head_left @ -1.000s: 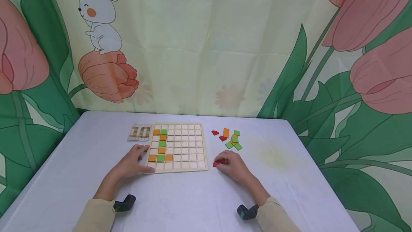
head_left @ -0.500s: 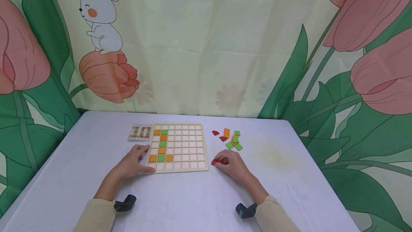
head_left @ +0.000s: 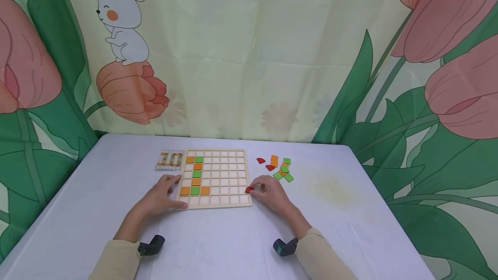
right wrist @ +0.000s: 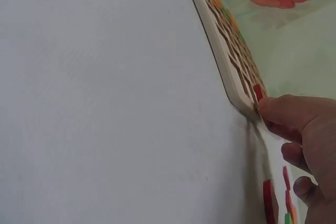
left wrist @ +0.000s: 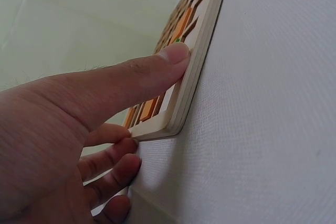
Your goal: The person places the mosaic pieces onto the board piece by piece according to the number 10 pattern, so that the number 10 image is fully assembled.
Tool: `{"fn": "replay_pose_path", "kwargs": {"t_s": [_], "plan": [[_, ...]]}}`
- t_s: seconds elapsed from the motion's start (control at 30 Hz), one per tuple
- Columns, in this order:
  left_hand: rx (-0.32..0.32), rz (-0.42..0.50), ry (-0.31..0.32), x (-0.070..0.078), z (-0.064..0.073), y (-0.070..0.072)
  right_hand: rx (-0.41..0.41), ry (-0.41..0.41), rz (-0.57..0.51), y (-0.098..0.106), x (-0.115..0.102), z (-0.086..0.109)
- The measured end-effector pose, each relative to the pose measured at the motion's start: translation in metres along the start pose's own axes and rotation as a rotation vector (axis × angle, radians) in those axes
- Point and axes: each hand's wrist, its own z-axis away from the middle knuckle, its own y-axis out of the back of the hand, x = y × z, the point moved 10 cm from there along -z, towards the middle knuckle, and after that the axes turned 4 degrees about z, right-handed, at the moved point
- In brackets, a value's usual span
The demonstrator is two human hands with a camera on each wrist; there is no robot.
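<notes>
White-clothed table (head_left: 218, 245), under everything. On it, grid board (head_left: 224, 182), unshifted over the last second; taken as the clock face, twelve at the far side. At eight o'clock, left hand (head_left: 158, 194), same as before: thumb on the near rim, forefinger at the left edge, other fingers loosely curled, no closed grip. At four o'clock, right hand (head_left: 270, 191), newly across from the bare cloth, thumb and forefinger pinched on a red piece (right wrist: 258, 92). At ten o'clock, picture card (head_left: 170, 160), just beside the board. Toward nine, orange tiles (head_left: 196, 182) and green tiles (head_left: 197, 173) in cells; toward three, loose tiles (head_left: 288, 177). Held piece now at the board's right edge; cannot tell whether touching. Likely meaning: picking-up done, placing not; no red visible lying in any cell.
</notes>
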Motion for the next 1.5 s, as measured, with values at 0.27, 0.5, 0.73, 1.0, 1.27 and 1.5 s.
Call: {"fn": "replay_pose_path", "kwargs": {"t_s": [0.27, 0.5, 0.73, 1.0, 1.27, 1.5], "plan": [[-0.004, 0.003, -0.001, -0.001, -0.003, -0.001, 0.040, 0.002, -0.005, -0.014, -0.013, -0.013], [0.003, 0.007, 0.007, -0.001, -0.002, 0.000, 0.053, 0.002, 0.023, -0.018, -0.022, -0.024], [0.003, 0.006, 0.007, -0.002, -0.002, -0.001, 0.025, 0.000, 0.030, -0.025, -0.028, -0.036], [0.008, 0.012, 0.007, -0.003, -0.003, 0.000, 0.019, -0.025, 0.043, -0.028, -0.028, -0.041], [0.008, 0.010, 0.006, -0.002, 0.000, 0.001, 0.026, -0.003, -0.009, -0.030, -0.033, -0.044], [0.012, 0.011, 0.004, -0.003, -0.001, 0.000, 0.012, -0.027, -0.013, -0.038, -0.035, -0.050]]}}
